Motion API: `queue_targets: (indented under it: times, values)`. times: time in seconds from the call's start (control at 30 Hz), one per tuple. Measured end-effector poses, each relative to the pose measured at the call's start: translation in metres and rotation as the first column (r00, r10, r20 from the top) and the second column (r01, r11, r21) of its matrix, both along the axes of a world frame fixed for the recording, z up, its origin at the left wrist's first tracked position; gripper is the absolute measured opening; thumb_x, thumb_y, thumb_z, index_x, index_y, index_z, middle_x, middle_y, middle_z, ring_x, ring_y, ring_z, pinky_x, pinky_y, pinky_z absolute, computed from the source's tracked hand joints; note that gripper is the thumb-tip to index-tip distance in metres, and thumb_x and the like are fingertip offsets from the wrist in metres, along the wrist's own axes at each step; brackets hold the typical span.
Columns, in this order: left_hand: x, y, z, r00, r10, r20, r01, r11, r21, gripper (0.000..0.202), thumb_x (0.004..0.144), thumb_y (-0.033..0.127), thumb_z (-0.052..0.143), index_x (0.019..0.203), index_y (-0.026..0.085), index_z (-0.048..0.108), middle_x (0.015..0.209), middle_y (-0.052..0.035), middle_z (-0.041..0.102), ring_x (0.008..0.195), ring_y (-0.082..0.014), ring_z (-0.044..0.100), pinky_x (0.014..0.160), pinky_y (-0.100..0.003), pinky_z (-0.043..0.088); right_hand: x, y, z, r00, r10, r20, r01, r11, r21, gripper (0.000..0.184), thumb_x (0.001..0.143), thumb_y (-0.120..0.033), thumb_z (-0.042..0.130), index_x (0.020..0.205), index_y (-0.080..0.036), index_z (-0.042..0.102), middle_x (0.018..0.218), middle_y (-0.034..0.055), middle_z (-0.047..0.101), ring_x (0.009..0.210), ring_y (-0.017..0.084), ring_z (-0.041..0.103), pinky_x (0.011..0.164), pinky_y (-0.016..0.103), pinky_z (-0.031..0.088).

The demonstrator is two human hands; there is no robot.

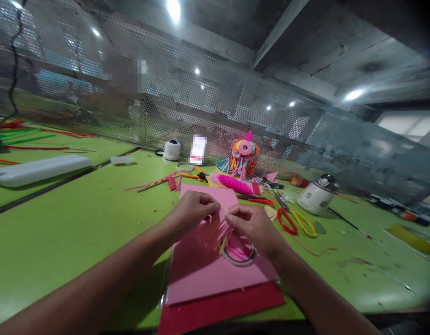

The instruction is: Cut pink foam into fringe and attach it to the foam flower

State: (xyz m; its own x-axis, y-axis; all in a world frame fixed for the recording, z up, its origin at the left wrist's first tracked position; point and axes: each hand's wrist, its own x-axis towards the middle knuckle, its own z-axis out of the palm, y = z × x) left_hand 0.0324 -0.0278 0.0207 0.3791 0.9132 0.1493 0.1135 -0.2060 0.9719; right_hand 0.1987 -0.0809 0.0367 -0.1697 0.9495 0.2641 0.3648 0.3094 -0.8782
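Observation:
My left hand (pixel 195 207) and my right hand (pixel 253 225) are close together, fingertips pinched on the top of a fringed pink paper strip (pixel 212 231). Its cut ends hang down, somewhat blurred, with yellowish strands at the right. Below it lies a pink paper sheet (pixel 201 278) on top of a red sheet (pixel 232 309). A tape roll (pixel 240 262) rests on the pink sheet beneath my right hand, with bright pink strands showing inside its ring. Behind my hands, a magenta yarn bundle (pixel 235 184) lies near a colourful tasselled paper ornament (pixel 245 156).
Scissors with red and yellow handles (pixel 296 223) lie right of my right hand, by a white jug (pixel 317 195). A white thread spool (pixel 172 150) and a lit phone (pixel 198 150) stand at the back. A perforated screen (pixel 215 100) bounds the green table (pixel 106 214).

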Motion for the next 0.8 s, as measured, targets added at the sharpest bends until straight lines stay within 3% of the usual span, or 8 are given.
queue_targets:
  times: [0.13,0.3,0.53,0.8]
  values:
    - [0.001,-0.002,0.001,0.999,0.042,0.017,-0.041,0.998,-0.048,0.017,0.066,0.027,0.058,0.064,0.011,0.063,0.052,0.0012,0.052,0.048,-0.0092,0.045,0.052,-0.024,0.038,0.001,-0.001,0.001,0.998,0.056,0.032,-0.059,0.994,0.093,0.011,0.075,-0.023,0.061,0.069,-0.016,0.067,0.091,0.0063,0.062,0.087,0.017,0.057,0.078,0.03,0.045]
    - [0.003,-0.008,0.005,1.0,0.024,0.012,-0.023,0.995,-0.095,0.016,0.065,0.025,0.057,0.064,0.01,0.063,0.048,0.0038,0.046,0.046,-0.0067,0.037,0.048,-0.022,0.031,0.004,-0.001,0.001,0.986,0.151,0.073,-0.162,0.968,0.189,0.007,0.076,-0.021,0.063,0.072,-0.02,0.069,0.114,0.0073,0.057,0.11,0.021,0.05,0.095,0.037,0.038]
    - [0.004,-0.013,0.007,0.992,-0.075,0.106,0.093,0.98,-0.176,0.01,0.064,0.021,0.058,0.062,0.011,0.06,0.048,0.0059,0.045,0.044,-0.0051,0.033,0.047,-0.022,0.027,0.004,-0.005,0.006,0.964,0.265,0.033,-0.265,0.936,0.232,0.008,0.075,-0.016,0.064,0.071,-0.021,0.069,0.121,0.0059,0.053,0.115,0.022,0.047,0.096,0.038,0.036]
    - [0.003,-0.016,0.01,0.989,-0.095,0.111,0.113,0.978,-0.174,0.014,0.066,0.024,0.059,0.06,0.011,0.057,0.055,0.0014,0.053,0.05,-0.0082,0.044,0.053,-0.024,0.035,0.003,-0.012,0.012,0.945,0.322,-0.058,-0.305,0.931,0.201,0.005,0.072,-0.021,0.067,0.072,-0.025,0.071,0.121,0.0035,0.055,0.118,0.022,0.045,0.099,0.042,0.033]
